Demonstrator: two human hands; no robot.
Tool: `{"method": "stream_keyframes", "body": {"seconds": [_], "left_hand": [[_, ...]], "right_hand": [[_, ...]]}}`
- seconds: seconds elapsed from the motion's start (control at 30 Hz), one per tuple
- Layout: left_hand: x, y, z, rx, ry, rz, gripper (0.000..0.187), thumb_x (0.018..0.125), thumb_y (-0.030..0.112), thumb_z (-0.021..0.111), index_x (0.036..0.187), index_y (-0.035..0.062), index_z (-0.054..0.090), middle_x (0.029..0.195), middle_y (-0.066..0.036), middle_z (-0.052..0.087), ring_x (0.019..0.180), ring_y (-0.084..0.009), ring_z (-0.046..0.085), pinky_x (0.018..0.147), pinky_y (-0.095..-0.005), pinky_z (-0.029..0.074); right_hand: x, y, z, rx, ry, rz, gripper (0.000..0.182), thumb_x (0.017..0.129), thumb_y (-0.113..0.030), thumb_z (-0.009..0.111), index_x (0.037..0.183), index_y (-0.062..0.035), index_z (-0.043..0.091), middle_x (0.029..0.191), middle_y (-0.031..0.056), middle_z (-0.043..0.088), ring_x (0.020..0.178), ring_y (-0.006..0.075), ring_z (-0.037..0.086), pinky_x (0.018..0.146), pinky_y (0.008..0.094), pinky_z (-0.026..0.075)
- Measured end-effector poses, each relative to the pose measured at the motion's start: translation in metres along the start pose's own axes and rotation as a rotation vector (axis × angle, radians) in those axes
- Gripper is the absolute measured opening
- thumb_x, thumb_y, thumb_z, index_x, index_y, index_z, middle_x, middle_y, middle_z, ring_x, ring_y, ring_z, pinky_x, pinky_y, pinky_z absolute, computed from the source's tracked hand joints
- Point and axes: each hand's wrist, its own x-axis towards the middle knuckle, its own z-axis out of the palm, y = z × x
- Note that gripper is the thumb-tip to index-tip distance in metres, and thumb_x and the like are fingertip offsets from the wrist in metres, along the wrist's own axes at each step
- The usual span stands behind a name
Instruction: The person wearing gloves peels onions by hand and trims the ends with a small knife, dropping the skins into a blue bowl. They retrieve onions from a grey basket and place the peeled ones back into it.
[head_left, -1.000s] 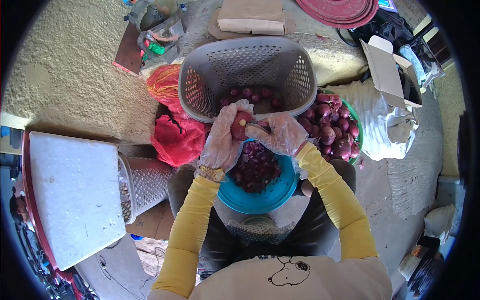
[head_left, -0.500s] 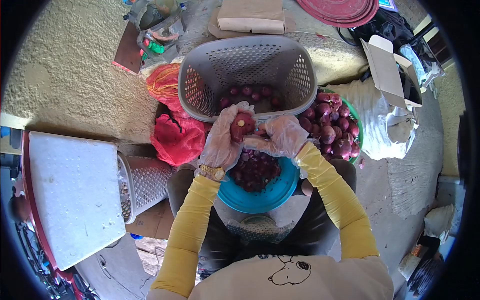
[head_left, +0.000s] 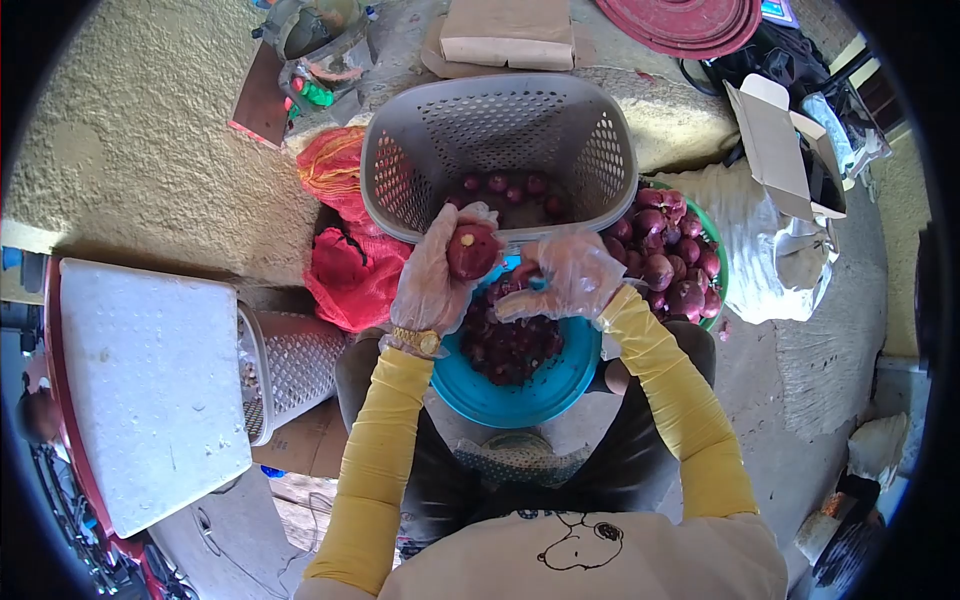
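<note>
In a clear plastic glove, my left hand (head_left: 428,285) grips a red onion (head_left: 472,251), one pale cut end turned up. My right hand (head_left: 578,272), gloved the same way, is just to the right with its fingers curled in; what they pinch is hidden. Both hands are over a blue basin (head_left: 455,392) with dark red onion pieces or skins (head_left: 510,352) inside. Right behind them stands a grey perforated basket (head_left: 490,128) with several red onions (head_left: 515,190) at its bottom. A green-rimmed basin (head_left: 724,262) heaped with red onions (head_left: 668,262) is by my right wrist.
Red mesh sacks (head_left: 355,275) lie left of the basket. A white foam lid (head_left: 150,390) and a pale plastic basket (head_left: 300,365) are further left. A white sack (head_left: 770,250) and an open carton (head_left: 775,150) sit at right; a rough wall (head_left: 170,130) rises at upper left.
My hands have moved apart: the right has drawn slightly right, away from the onion. The onion has turned in my left hand and shows smoother, shinier skin.
</note>
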Motion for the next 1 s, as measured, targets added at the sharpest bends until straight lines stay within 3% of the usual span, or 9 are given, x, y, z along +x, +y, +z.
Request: {"method": "stream_keyframes", "body": {"seconds": [0.03,0.1,0.2,0.4,0.47,0.6,0.7,0.77,1.0], "left_hand": [[-0.004,0.001,0.004,0.057,-0.031,-0.034,0.039,0.108,0.034,0.052,0.116,-0.0031,0.060,0.112,-0.013,0.064,0.106,-0.0233,0.064,0.097,-0.0402,0.056],[-0.005,0.000,0.006,0.115,-0.064,-0.070,0.041,0.108,0.036,0.051,0.117,-0.0031,0.061,0.112,-0.013,0.065,0.104,-0.0229,0.065,0.095,-0.0389,0.057],[0.000,-0.006,-0.003,0.087,-0.057,-0.171,0.043,0.109,0.034,0.049,0.122,-0.0058,0.059,0.117,-0.016,0.065,0.113,-0.0270,0.063,0.102,-0.0425,0.054],[0.006,-0.014,-0.015,0.098,-0.149,-0.211,0.040,0.108,0.034,0.052,0.126,-0.0019,0.060,0.114,-0.011,0.065,0.104,-0.0205,0.065,0.093,-0.0351,0.057],[0.013,-0.027,-0.032,0.647,-0.160,0.083,0.034,0.108,0.025,0.053,0.130,0.0005,0.058,0.121,-0.010,0.063,0.108,-0.0201,0.064,0.097,-0.0345,0.055],[0.007,-0.013,-0.023,0.480,-0.321,-0.067,0.031,0.108,0.018,0.051,0.133,0.0021,0.057,0.125,-0.008,0.061,0.109,-0.0187,0.063,0.098,-0.0335,0.052],[0.004,-0.016,-0.019,0.700,-0.162,0.055,0.033,0.108,0.026,0.051,0.131,0.0028,0.058,0.120,-0.006,0.061,0.106,-0.0156,0.061,0.094,-0.0301,0.051],[-0.002,-0.005,-0.005,0.309,-0.194,-0.176,0.039,0.108,0.035,0.051,0.131,0.0041,0.060,0.115,-0.003,0.061,0.104,-0.0127,0.061,0.088,-0.0279,0.051],[-0.001,-0.009,-0.006,0.350,-0.163,-0.159,0.043,0.106,0.042,0.055,0.125,0.0048,0.065,0.109,-0.001,0.063,0.100,-0.0100,0.060,0.079,-0.0263,0.050]], "right_hand": [[0.002,-0.003,-0.004,0.001,-0.001,0.000,0.070,0.069,-0.076,0.075,0.086,-0.0083,0.074,0.070,0.0154,0.068,0.071,0.0391,0.069,0.067,0.0466,0.054],[0.004,-0.009,-0.014,-0.129,-0.075,0.136,0.076,0.070,-0.080,0.070,0.111,-0.0171,0.073,0.085,0.0133,0.073,0.082,0.0378,0.071,0.075,0.0456,0.055],[0.004,-0.008,-0.014,-0.130,-0.069,0.152,0.078,0.069,-0.081,0.070,0.115,-0.0180,0.071,0.084,0.0130,0.073,0.084,0.0391,0.070,0.075,0.0460,0.055],[0.005,-0.009,-0.013,-0.195,-0.109,0.154,0.076,0.071,-0.080,0.070,0.113,-0.0171,0.071,0.081,0.0120,0.072,0.083,0.0369,0.070,0.074,0.0452,0.055],[0.005,-0.008,-0.013,-0.169,-0.103,0.161,0.075,0.071,-0.080,0.070,0.110,-0.0166,0.072,0.081,0.0122,0.072,0.083,0.0366,0.071,0.074,0.0452,0.055],[0.006,-0.012,-0.020,-0.153,-0.129,0.206,0.072,0.070,-0.080,0.070,0.101,-0.0147,0.074,0.081,0.0127,0.072,0.082,0.0365,0.071,0.075,0.0457,0.055],[0.004,-0.009,-0.017,-0.186,-0.039,0.192,0.072,0.070,-0.080,0.071,0.097,-0.0132,0.074,0.081,0.0136,0.072,0.083,0.0368,0.070,0.077,0.0460,0.054],[0.005,-0.001,-0.012,-0.213,-0.049,0.197,0.072,0.070,-0.080,0.071,0.096,-0.0129,0.074,0.081,0.0142,0.072,0.083,0.0370,0.070,0.077,0.0462,0.054],[0.004,-0.005,-0.011,-0.107,0.001,0.187,0.071,0.066,-0.070,0.082,0.097,-0.0069,0.075,0.076,0.0165,0.070,0.077,0.0379,0.069,0.074,0.0455,0.054]]}}
